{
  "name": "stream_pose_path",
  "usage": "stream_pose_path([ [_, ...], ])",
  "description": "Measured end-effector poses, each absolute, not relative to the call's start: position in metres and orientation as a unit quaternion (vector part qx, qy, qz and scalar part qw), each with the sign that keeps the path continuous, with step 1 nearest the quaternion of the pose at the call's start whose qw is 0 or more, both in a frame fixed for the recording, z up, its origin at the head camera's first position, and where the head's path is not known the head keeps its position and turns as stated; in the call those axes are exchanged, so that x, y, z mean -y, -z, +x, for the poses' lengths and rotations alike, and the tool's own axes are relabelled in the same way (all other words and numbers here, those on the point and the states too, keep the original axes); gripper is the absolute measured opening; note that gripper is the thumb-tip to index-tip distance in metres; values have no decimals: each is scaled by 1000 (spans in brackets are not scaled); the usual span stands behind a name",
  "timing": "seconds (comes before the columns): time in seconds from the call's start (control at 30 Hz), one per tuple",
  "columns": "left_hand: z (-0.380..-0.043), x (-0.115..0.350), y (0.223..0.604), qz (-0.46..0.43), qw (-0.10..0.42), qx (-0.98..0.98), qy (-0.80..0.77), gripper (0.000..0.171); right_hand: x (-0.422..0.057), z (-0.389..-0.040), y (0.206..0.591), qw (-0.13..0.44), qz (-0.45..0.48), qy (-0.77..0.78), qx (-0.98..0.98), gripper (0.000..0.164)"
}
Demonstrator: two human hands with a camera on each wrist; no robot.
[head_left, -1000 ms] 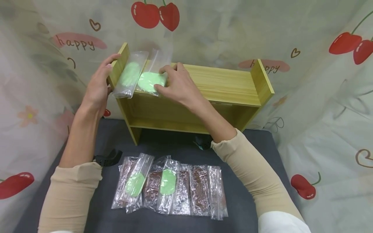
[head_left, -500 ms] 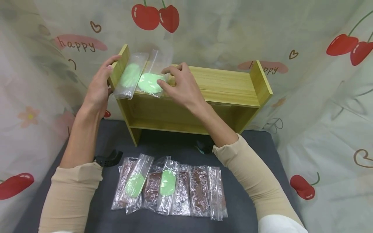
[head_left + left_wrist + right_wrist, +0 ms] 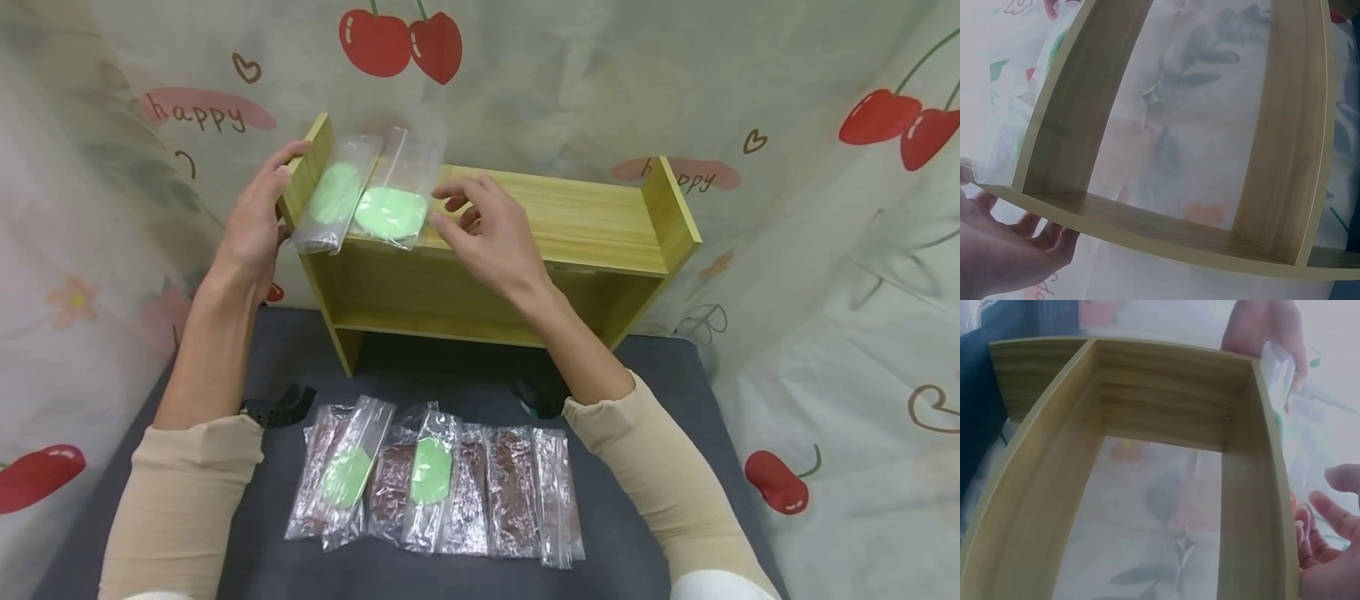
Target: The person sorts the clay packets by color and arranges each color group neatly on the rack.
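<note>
On the top board of a small wooden shelf (image 3: 592, 218), two clear zip bags with pale green contents stand side by side at the left end. The left bag (image 3: 335, 193) leans by the side panel; the right bag (image 3: 392, 213) is beside it. My left hand (image 3: 253, 218) holds the shelf's left side panel (image 3: 1141, 234) from outside, its fingers bent against the wood in the left wrist view. Just right of the second bag, my right hand (image 3: 495, 233) hovers over the top board with fingers loosely bent and nothing in them.
A row of clear bags lies on the dark table (image 3: 630, 517) before the shelf, some with brown contents (image 3: 514, 492), two with green pieces (image 3: 432, 471). A black strap-like object (image 3: 281, 407) is by the left forearm. Printed curtain (image 3: 540, 83) hangs behind.
My right hand has let go of the second green bag and drawn away to the right. That bag stays standing on the top board. The left hand has kept its place.
</note>
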State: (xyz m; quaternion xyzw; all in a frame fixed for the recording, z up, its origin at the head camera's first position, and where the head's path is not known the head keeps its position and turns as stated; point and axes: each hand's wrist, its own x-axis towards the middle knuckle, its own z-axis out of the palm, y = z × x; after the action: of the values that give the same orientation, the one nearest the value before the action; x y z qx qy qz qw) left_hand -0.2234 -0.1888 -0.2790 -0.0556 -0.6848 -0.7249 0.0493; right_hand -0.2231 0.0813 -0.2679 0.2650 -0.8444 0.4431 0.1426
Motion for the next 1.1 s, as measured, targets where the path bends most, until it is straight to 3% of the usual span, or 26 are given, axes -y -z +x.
stream_pose_path([
  [0.37,-225,189,278,-53,45,675,734,41,-99,-197,279,143,293,-490,809,23],
  [1.1,-226,188,267,-37,18,684,729,44,-124,-161,344,57,262,-525,808,24],
])
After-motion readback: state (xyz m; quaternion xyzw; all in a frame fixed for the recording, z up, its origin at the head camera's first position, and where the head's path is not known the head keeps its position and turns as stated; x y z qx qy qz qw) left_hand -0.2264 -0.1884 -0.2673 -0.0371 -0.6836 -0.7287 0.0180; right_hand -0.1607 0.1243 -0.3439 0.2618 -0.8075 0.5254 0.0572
